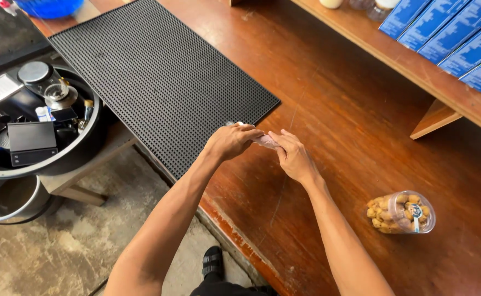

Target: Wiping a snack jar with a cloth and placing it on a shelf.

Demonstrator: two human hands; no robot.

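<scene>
Our own body in view: two bare forearms, no sleeves anywhere up to the frame edge. Left hand and right hand are bare too, no gloves, rings, watch or wristbands that we can see. Low in the frame, one black open-toe strap sandal on our foot. Below it a strip of dark, near-black garment, cut off by the frame; we can't tell what kind.
</scene>
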